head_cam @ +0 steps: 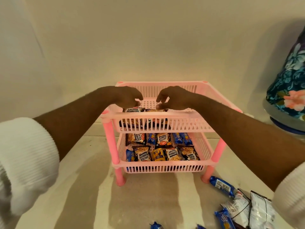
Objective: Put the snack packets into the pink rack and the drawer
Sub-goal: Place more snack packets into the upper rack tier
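Over the top tray of the pink rack (158, 115), both hands low and busy. Left hand (127, 97) first, reaching in from a white ribbed sleeve (24, 156), fingers curled down onto a dark peanut packet (132, 110) at the tray's front edge; pinching it or only touching, cannot tell. Just beside that, a second packet (156, 110), lying flat against the same front wall. Right hand (171, 98) above it, fingers bent, tips close to the packet; grip again cannot tell. Down a level: bottom tray (163, 168) packed in two rows, peanut packets (172, 154) and blue biscuit packets (182, 138) mixed, some upside down. Rack standing on four pink legs near the back of the pale countertop (92, 187), against the wall. Further right, at the countertop's front right corner, loose packets waiting: a blue one (222, 185) near the rack's front right leg, silvery white ones (252, 210) beside it, more blue wrappers (223, 219) at the front edge. Far right, a floral covered object (290, 83).
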